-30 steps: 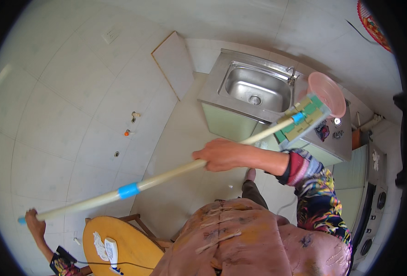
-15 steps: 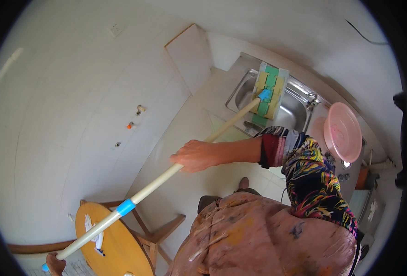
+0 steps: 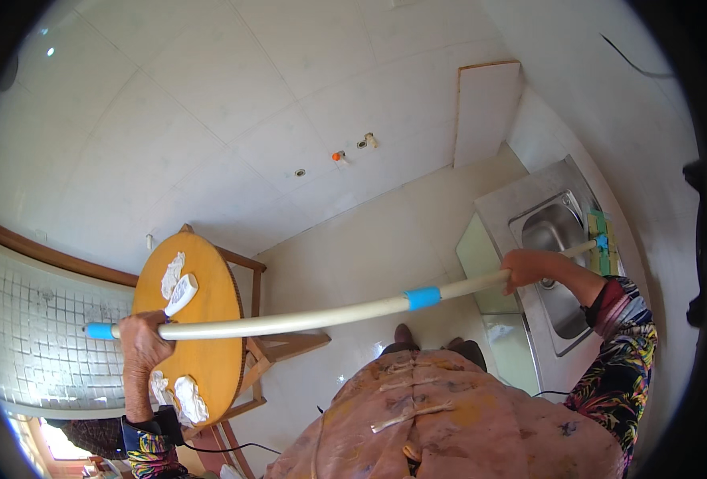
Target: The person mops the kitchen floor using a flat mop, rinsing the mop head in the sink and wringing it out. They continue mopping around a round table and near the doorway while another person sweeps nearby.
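Mop (image 3: 313, 318) stretched across the frame from middle left to middle right, pole (image 3: 233, 329) looking bowed through the wide lens. Gripped in both hands: fingers of the left hand (image 3: 146, 342) wrapped closely round the pole at middle left, just short of the blue tip (image 3: 100, 330); fingers of the right hand (image 3: 529, 270) curled tight around it at middle right, beyond the blue band (image 3: 423, 298). Green-and-yellow mop head (image 3: 606, 259) near the right edge, over the far side of the sink (image 3: 541, 235); impossible to tell whether touching it.

Short length of pole hidden behind the right hand and wrist. Underside of the mop head out of sight, left fingertips hard to make out. Gridded pale panel (image 3: 58, 327) at far left, too blurred to identify.

Under the pole at left, yellow desk (image 3: 209, 279) with white bottle (image 3: 182, 294), close beside the left hand, and crumpled white pieces (image 3: 190, 399), cloth or paper unclear. Stained pink apron (image 3: 425, 391) at bottom centre, blocking the floor (image 3: 321, 255) there. Brown-edged board (image 3: 489, 116) at upper right, well apart from the pole.
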A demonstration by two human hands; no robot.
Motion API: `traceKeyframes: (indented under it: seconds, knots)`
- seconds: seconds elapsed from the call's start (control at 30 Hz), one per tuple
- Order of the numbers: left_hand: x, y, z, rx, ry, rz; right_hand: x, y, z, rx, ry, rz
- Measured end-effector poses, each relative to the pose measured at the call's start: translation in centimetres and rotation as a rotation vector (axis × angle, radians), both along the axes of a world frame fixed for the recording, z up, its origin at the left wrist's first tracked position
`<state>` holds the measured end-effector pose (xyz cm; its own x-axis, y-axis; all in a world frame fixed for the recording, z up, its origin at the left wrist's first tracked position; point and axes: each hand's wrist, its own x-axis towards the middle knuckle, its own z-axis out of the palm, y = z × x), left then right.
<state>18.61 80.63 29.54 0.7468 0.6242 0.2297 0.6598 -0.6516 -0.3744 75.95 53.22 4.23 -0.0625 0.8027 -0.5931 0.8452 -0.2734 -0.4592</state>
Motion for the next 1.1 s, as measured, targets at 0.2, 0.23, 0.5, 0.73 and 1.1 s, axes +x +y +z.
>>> traceKeyframes:
  seconds: [0.2,0.23,0.5,0.73,1.1]
  knots:
    - [-6.1,-1.6,-7.2,-0.32,0.13,0.107,-0.5,-2.1,-8.0,-0.094,0.118,0.22]
    - [-7.2,-1.8,-8.6,-0.359,0.22,0.171,-1.0,-1.8,-9.9,-0.129,0.096,0.32]
    - [-13.8,-4.1,-17.5,-0.539,0.201,0.244,-3.2,-2.2,-16.0,-0.04,0.243,0.283]
    - [-9.1,-8.6,-17.3,-0.594,0.264,0.354,-4.7,-3.1,-9.4,0.138,0.089,0.167]
    - [31.5,-19.1,-31.3,-1.101,0.072,-0.134,-3.8,-5.1,-12.1,0.421,0.216,-0.115]
